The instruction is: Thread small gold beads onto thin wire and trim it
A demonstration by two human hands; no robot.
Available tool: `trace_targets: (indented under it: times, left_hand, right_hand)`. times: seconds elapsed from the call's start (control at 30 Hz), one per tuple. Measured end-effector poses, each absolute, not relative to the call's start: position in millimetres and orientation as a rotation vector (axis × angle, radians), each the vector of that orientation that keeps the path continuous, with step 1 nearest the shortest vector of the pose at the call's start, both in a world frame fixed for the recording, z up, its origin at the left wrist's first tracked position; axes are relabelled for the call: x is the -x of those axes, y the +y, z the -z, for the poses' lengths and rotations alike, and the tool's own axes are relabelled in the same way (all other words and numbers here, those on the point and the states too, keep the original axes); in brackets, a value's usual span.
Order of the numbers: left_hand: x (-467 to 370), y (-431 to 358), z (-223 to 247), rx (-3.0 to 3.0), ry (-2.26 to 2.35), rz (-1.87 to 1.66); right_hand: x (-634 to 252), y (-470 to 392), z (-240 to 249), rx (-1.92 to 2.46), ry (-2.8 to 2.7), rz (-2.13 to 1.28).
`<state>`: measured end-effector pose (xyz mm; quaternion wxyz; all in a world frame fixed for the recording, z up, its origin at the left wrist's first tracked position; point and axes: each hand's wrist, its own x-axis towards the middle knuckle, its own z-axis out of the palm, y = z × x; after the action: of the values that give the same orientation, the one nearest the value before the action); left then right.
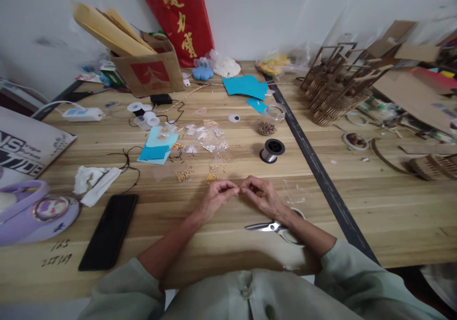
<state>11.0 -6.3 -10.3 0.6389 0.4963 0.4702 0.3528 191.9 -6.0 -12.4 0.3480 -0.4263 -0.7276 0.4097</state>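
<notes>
My left hand [218,197] and my right hand [262,196] meet fingertip to fingertip above the wooden table. Both are closed in a pinch around something tiny between them, too small to make out. Scissors [273,227] lie partly under my right forearm, blades pointing left. Just beyond my hands are small heaps of gold beads [183,176] and silver pieces [210,146] on clear plastic bags. A spool of thin wire or line [272,151] stands ahead of my right hand. Behind it is a clear jar [267,125] of brown beads.
At left lie a black phone [109,232], crumpled tissue [98,182] and a purple object with a handle [39,213]. Blue paper [155,151] and a cardboard box [150,75] sit farther back. Woven baskets [332,86] stand at right, past a dark strip [314,158].
</notes>
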Motion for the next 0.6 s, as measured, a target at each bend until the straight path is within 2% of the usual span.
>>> trace_targets:
  times: [0.6]
  left_hand:
    - [-6.9,-5.8,7.3,-1.197,1.079,-0.798]
  right_hand:
    - [-196.3,-1.0,15.7,1.110,-1.814,-1.150]
